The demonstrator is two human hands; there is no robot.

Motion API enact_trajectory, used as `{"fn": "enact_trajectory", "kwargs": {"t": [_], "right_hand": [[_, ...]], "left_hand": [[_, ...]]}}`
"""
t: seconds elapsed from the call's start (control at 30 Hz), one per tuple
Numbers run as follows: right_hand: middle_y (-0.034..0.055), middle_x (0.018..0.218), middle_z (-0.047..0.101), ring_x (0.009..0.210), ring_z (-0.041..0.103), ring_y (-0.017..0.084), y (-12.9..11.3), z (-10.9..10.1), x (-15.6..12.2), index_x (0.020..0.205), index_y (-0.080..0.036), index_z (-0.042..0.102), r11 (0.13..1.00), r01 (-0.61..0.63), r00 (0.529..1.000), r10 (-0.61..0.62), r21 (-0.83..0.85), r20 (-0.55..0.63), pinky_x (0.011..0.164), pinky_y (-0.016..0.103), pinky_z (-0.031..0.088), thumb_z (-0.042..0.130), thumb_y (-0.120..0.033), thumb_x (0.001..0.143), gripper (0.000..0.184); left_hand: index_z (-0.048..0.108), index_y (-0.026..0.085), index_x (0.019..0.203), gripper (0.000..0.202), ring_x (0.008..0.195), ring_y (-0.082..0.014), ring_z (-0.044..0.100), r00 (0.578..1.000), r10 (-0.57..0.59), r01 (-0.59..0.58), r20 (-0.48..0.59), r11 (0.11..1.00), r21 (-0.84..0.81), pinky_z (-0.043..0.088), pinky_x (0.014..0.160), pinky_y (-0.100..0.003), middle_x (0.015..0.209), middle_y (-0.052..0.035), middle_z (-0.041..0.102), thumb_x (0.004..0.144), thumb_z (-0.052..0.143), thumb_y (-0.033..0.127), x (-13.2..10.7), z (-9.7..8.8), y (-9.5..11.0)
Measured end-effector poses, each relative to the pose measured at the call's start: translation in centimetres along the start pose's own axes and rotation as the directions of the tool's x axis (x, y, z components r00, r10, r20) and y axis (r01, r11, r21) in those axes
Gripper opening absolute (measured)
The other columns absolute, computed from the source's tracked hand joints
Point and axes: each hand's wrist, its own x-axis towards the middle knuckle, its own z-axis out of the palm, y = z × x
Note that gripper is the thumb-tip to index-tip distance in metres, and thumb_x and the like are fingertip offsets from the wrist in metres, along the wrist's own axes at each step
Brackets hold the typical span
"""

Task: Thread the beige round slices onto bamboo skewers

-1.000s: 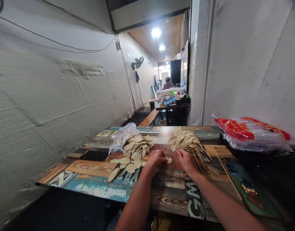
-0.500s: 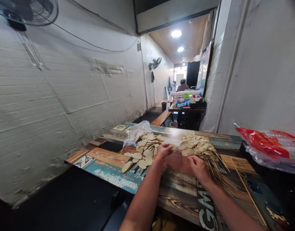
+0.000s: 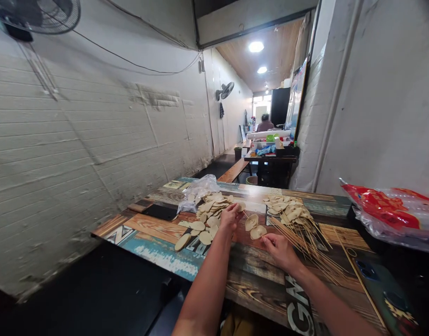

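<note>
My left hand is closed at the edge of a pile of loose pale flat slices and pinches one of them. My right hand is closed on a thin wooden skewer that carries two slices, raised a little between the two hands. Right of it lies a heap of finished skewers, their sticks fanning toward me. All of this is on a patterned wooden table.
A clear plastic bag sits behind the loose pile. A red-and-clear packet lies at the right, a phone near the right front corner. A white brick wall runs on the left; a person sits far down the room at another table.
The right hand has lifted a skewer with two slices on it toward the left. The left hand has moved back to the loose pile and taken a slice.
</note>
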Motion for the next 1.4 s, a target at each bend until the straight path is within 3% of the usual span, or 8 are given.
{"fn": "enact_trajectory", "kwargs": {"t": [0.37,0.53,0.77,1.0,1.1,1.3,1.4], "right_hand": [[0.0062,0.065,0.071,0.061,0.061,0.019,0.3,0.2,0.1,0.067,-0.016,0.072,0.999,0.007,1.0,-0.006,-0.047,0.015,0.056,0.026,0.038,0.041,-0.033,0.084,0.039],[0.0061,0.065,0.07,0.062,0.059,0.019,0.6,0.2,0.1,0.068,-0.016,0.073,0.997,0.024,1.0,-0.023,-0.075,0.015,0.058,0.026,0.038,0.04,-0.032,0.085,0.04],[0.0069,0.068,0.072,0.064,0.061,0.02,1.3,0.2,0.5,0.07,-0.014,0.074,0.998,0.022,1.0,-0.023,-0.063,-0.018,0.059,0.026,0.039,0.041,-0.031,0.085,0.039],[0.0066,0.07,0.074,0.065,0.063,0.02,1.1,0.3,0.4,0.073,-0.015,0.075,1.0,0.013,0.997,-0.014,-0.016,-0.07,0.06,0.027,0.042,0.042,-0.032,0.085,0.039],[0.0069,0.07,0.074,0.066,0.064,0.021,0.8,0.2,0.4,0.073,-0.015,0.075,0.999,0.005,0.998,-0.008,-0.034,-0.068,0.061,0.027,0.042,0.042,-0.03,0.085,0.038],[0.0083,0.072,0.073,0.067,0.064,0.021,0.7,0.1,0.4,0.077,-0.014,0.075,0.996,0.003,0.997,-0.01,-0.095,-0.072,0.061,0.027,0.04,0.04,-0.029,0.087,0.04],[0.0088,0.075,0.074,0.069,0.064,0.021,0.7,0.2,0.4,0.08,-0.014,0.075,0.996,0.005,0.997,-0.011,-0.084,-0.075,0.062,0.028,0.04,0.039,-0.03,0.088,0.04]], "left_hand": [[0.071,0.013,0.08,0.037,0.069,-0.0138,0.064,0.992,0.121,-0.122,0.02,0.987,0.104,0.05,0.065,-0.026,0.077,-0.0053,0.071,0.051,0.09,0.027,-0.2,0.1,0.1],[0.073,0.012,0.086,0.044,0.071,-0.015,0.065,0.981,0.162,-0.179,0.111,0.97,0.166,0.05,0.068,-0.027,0.085,-0.0094,0.073,0.049,0.09,0.029,-0.4,0.1,0.0],[0.073,0.014,0.102,0.052,0.08,-0.0174,0.067,0.95,0.145,-0.211,0.276,0.95,0.23,0.051,0.076,-0.028,0.095,-0.0112,0.074,0.052,0.087,0.016,-1.0,0.2,0.3],[0.071,0.016,0.103,0.046,0.075,-0.0158,0.067,0.924,0.3,-0.364,0.238,0.88,0.305,0.051,0.072,-0.026,0.082,-0.0061,0.074,0.059,0.082,0.015,-1.1,0.6,0.2],[0.069,0.016,0.108,0.051,0.073,-0.0153,0.067,0.923,0.309,-0.372,0.23,0.869,0.326,0.051,0.07,-0.025,0.081,-0.0052,0.073,0.059,0.082,0.016,-1.2,0.6,0.0],[0.061,0.018,0.124,0.068,0.077,-0.0169,0.069,0.916,0.28,-0.367,0.286,0.873,0.32,0.054,0.072,-0.028,0.088,-0.0066,0.073,0.061,0.085,0.025,-0.9,0.4,-0.6],[0.056,0.02,0.129,0.073,0.082,-0.0179,0.07,0.923,0.294,-0.355,0.248,0.898,0.261,0.056,0.073,-0.029,0.102,-0.0092,0.072,0.062,0.085,0.028,-1.0,0.4,-0.6]]}}
